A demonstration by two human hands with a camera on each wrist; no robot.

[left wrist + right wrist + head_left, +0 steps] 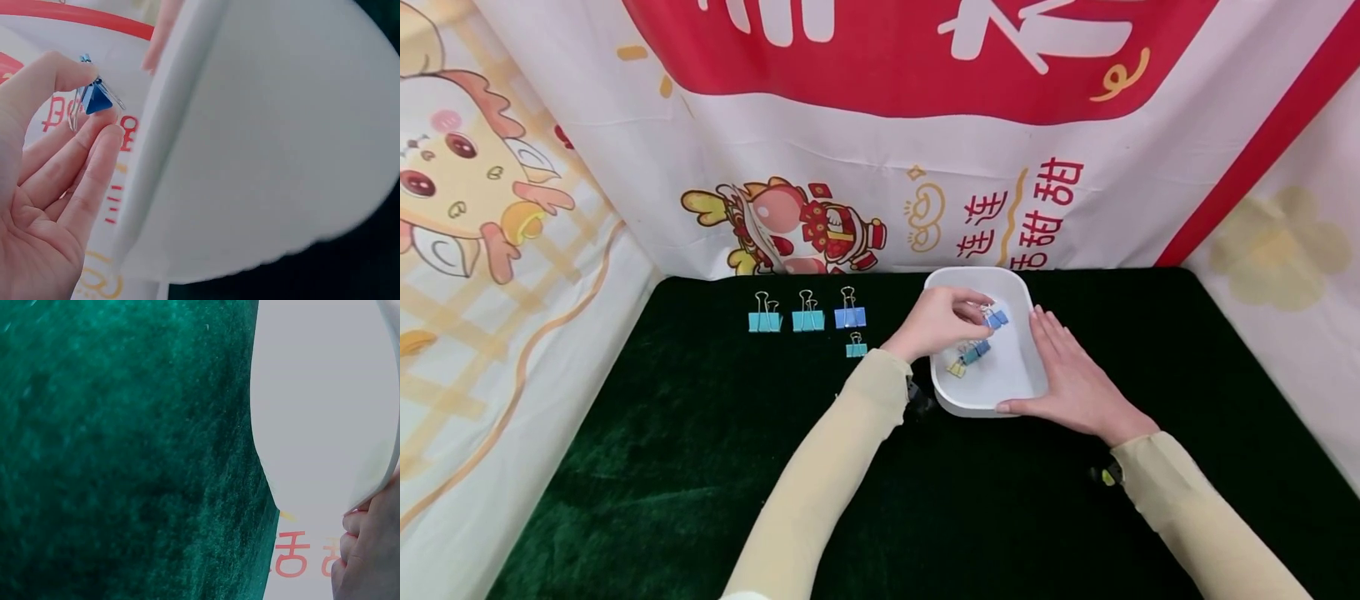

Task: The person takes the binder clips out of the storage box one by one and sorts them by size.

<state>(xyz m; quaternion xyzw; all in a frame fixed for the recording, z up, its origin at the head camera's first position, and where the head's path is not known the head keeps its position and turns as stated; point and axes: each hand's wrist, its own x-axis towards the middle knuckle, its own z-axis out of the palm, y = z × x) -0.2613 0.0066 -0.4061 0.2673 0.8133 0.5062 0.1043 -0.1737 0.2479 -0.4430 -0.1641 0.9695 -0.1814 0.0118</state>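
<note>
My left hand (942, 318) reaches over the white plastic bin (1022, 367), the thumb and fingertips pinching a blue binder clip (97, 97) with silver wire handles. Lower in the bin lie a darker blue binder clip (975, 352) and a small yellow binder clip (956, 368). Along the bin's right side rests my right hand (1078, 379), its fingers fairly straight against the wall and the thumb spread to the near edge. From the right wrist, the bin's pale outer wall shows with the fingertips (354, 524) at its edge.
Left of the bin, two large teal binder clips (764, 322) (808, 320) and a blue one (850, 317) stand in a row. A small teal clip (856, 350) sits in front of the blue one. Dark green cloth (685, 467) covers the table; a printed curtain (880, 150) hangs behind.
</note>
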